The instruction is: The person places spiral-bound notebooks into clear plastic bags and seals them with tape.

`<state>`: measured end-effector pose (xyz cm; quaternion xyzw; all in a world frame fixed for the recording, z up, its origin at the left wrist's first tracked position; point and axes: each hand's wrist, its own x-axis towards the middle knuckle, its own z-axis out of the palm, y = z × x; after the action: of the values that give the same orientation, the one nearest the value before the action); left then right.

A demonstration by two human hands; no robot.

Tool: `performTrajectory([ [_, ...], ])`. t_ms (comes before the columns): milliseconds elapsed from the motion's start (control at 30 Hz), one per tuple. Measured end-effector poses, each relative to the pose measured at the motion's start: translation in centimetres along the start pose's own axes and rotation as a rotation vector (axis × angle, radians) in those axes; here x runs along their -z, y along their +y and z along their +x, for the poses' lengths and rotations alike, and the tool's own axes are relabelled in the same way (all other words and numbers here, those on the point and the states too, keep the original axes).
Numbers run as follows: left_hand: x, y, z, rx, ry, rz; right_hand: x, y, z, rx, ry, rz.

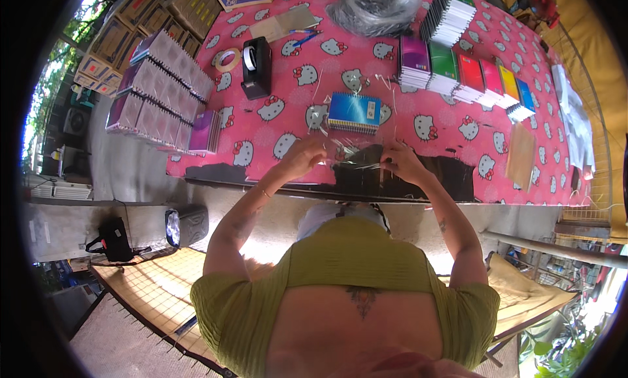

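Note:
A small stack of blue spiral notebooks [354, 111] lies on a sheet of clear plastic film [353, 145] near the table's front edge. My left hand [302, 157] pinches the film's near left corner, fingers closed. Opposite it, my right hand [401, 162] has its fingers closed on the near right part of the film. The film is stretched between both hands, in front of the notebooks, and catches the light. Neither hand touches the notebooks.
Purple notebook stacks [154, 106] fill the left, beside a black tape dispenser [258, 73] and a tape roll [228, 60]. Coloured notebook stacks [445, 65] stand at the right. A bundle of clear plastic [376, 11] and pens [305, 36] lie farther back. Brown cardboard [521, 157] lies right.

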<state>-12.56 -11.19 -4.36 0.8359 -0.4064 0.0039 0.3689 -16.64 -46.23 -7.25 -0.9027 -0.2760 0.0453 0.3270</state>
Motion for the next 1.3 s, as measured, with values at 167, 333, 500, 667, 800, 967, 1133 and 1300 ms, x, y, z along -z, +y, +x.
performTrajectory([
  [167, 1.9, -2.6, 7.6, 0.183, 0.264, -0.126, 3.1, -3.4, 4.2, -0.231, 0.508, -0.184],
  [333, 2.5, -8.5, 10.7, 0.469, 0.161, -0.239, -3.1, -10.1, 7.4, -0.045, 0.39, -0.327],
  [500, 2.7, -9.0, 17.2, 0.259, 0.112, 0.046, -4.5, -8.9, 8.4, -0.156, 0.374, -0.387],
  [667, -2.2, -14.5, 20.9, -0.151, 0.166, 0.353, -3.9, -10.2, 9.3, -0.178, 0.305, -0.37],
  [800, -3.9, -14.9, 22.4, -0.04, 0.011, 0.474, -4.2, -9.4, 9.2, -0.184, 0.321, -0.379],
  [967, 1.0, -7.6, 23.0, -0.06, -0.198, 0.382, -4.3, -8.7, 8.7, -0.183, 0.354, -0.395],
  [1133, 1.5, -3.2, 17.4, -0.138, -0.153, 0.518, -4.3, -8.5, 9.5, -0.165, 0.376, -0.392],
  [1300, -0.4, -2.1, 13.6, -0.256, 0.036, 0.493, -4.3, -8.7, 9.7, -0.163, 0.329, -0.432],
])
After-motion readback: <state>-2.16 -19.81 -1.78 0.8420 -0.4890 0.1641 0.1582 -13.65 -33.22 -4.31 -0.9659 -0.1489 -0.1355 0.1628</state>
